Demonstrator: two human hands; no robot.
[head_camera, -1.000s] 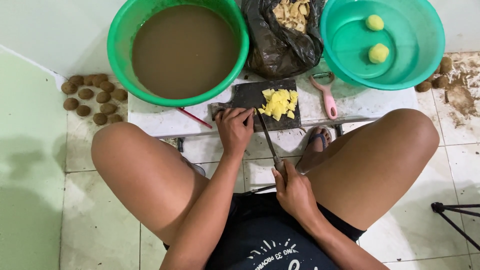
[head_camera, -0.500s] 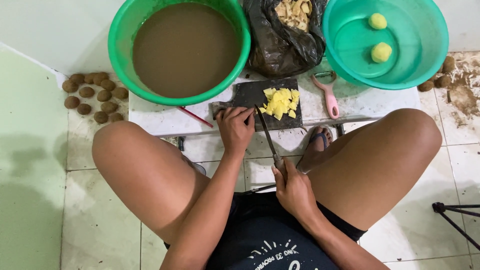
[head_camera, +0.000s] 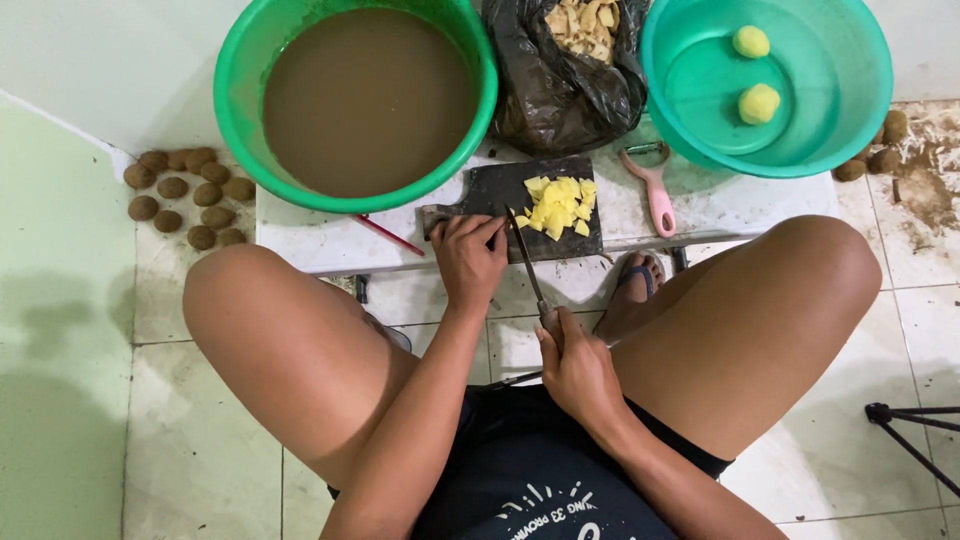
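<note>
On the low white desk (head_camera: 330, 245) between the person's knees lies a dark cutting board (head_camera: 500, 185) carrying a heap of yellow diced pieces (head_camera: 558, 205) at its right half. The left hand (head_camera: 468, 262) rests on the board's near-left edge, fingers (head_camera: 487, 232) curled down and pressed against it, holding nothing else. The right hand (head_camera: 580, 372), nearer the body, has its fingers closed around the handle of a knife (head_camera: 528, 268); the blade slants up to the board, its tip touching the left margin of the diced pieces. Behind the board stand a green basin (head_camera: 240, 110) of murky brown water at left, a black bag (head_camera: 560, 95) of peelings in the middle, and a teal basin (head_camera: 860, 120) holding two peeled yellow potatoes (head_camera: 758, 103) at right. A pink peeler (head_camera: 658, 195) lies just right of the board. Unpeeled brown potatoes (head_camera: 185, 195) sit on the floor at left.
</note>
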